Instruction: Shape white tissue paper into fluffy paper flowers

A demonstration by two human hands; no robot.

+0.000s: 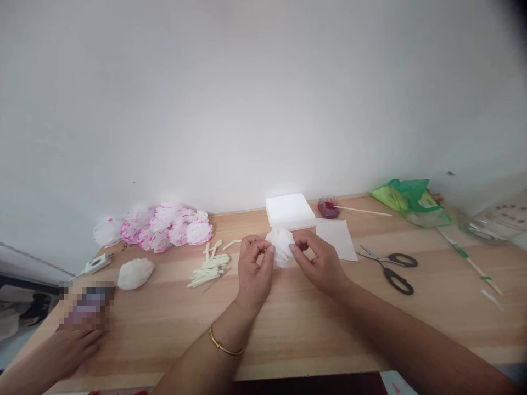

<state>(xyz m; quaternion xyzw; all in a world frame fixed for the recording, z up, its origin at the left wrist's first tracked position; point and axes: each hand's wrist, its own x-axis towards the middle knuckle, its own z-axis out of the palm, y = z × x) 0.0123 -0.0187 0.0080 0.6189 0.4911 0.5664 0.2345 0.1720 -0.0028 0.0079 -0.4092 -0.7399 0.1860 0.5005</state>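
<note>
A white tissue-paper flower point(281, 245) sits between my two hands above the wooden table point(304, 323). My left hand point(254, 270) pinches its left edge with thumb and fingertips; a gold bangle is on that wrist. My right hand point(318, 260) grips the flower's right side with fingers curled. Just behind the flower stands a white stack of tissue paper point(290, 210).
Pink-edged paper flowers point(167, 226) are piled at the back left, a plain white flower point(135, 273) lies nearer. Cream sticks point(209, 267), a paper sheet point(337, 237), black scissors point(391, 269), a dye cup with stick point(329, 208), a green bag point(409, 200). Another person's hand point(66, 345) rests at the lower left.
</note>
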